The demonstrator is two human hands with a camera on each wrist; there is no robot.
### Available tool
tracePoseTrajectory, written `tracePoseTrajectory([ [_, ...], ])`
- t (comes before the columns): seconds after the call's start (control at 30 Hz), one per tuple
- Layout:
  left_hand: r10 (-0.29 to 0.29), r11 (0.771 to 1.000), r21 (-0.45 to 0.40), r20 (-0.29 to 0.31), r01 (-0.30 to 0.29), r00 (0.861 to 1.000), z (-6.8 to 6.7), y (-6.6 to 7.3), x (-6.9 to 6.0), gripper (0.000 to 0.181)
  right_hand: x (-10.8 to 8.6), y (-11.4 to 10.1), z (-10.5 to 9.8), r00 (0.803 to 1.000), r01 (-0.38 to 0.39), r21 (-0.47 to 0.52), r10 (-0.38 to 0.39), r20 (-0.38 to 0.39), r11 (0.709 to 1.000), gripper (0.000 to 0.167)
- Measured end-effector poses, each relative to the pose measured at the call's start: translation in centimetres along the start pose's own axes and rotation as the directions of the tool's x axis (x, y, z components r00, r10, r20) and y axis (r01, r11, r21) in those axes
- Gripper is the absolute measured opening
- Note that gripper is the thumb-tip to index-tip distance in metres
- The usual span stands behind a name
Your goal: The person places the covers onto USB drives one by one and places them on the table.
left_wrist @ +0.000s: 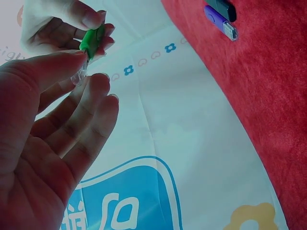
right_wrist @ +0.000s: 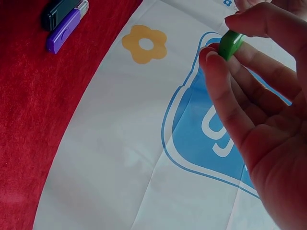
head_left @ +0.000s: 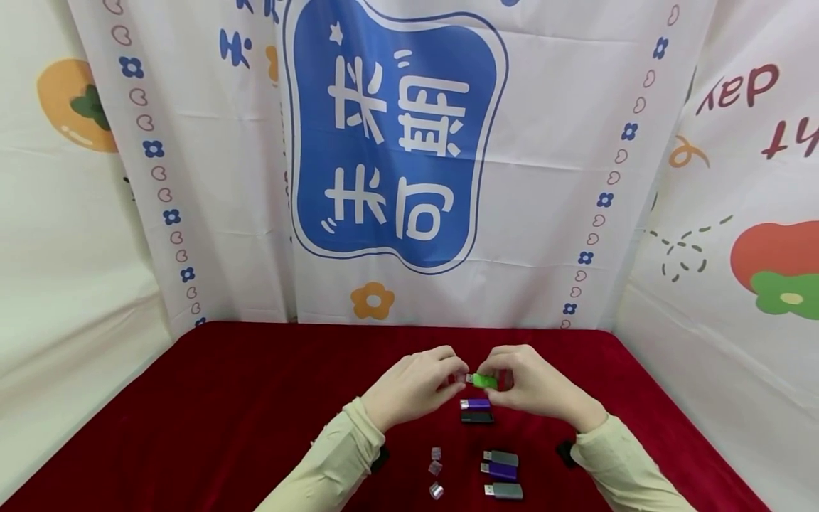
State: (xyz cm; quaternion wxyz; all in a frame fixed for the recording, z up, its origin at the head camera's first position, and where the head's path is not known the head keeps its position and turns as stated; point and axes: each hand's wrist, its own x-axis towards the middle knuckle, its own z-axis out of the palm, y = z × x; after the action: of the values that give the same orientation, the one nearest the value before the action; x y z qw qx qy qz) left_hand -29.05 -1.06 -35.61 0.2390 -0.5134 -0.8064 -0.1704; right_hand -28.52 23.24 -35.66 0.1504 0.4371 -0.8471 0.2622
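Observation:
Between the thumb and fingers of my right hand is a green USB stick, its metal plug pointing left. My left hand pinches a small clear cap at the plug's end. How far the plug sits inside the cap I cannot tell. Just below the hands on the cloth lie a purple USB stick with a clear cap on its plug and a black USB stick. In the right wrist view the green stick shows between the fingertips, its plug hidden.
Nearer the front edge lie a grey stick, a purple stick and another grey stick, plugs bare. Left of them lie three loose clear caps. Red cloth covers the table; printed white curtains surround it.

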Motion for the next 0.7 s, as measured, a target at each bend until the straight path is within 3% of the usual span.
tracePoseTrajectory([
  [0.7, -0.021, 1.0, 0.003, 0.056, 0.021, 0.998, 0.11, 0.09, 0.11, 0.016, 0.08, -0.09, 0.27, 1.0, 0.023, 0.001, -0.023, 0.008, 1.0, 0.024],
])
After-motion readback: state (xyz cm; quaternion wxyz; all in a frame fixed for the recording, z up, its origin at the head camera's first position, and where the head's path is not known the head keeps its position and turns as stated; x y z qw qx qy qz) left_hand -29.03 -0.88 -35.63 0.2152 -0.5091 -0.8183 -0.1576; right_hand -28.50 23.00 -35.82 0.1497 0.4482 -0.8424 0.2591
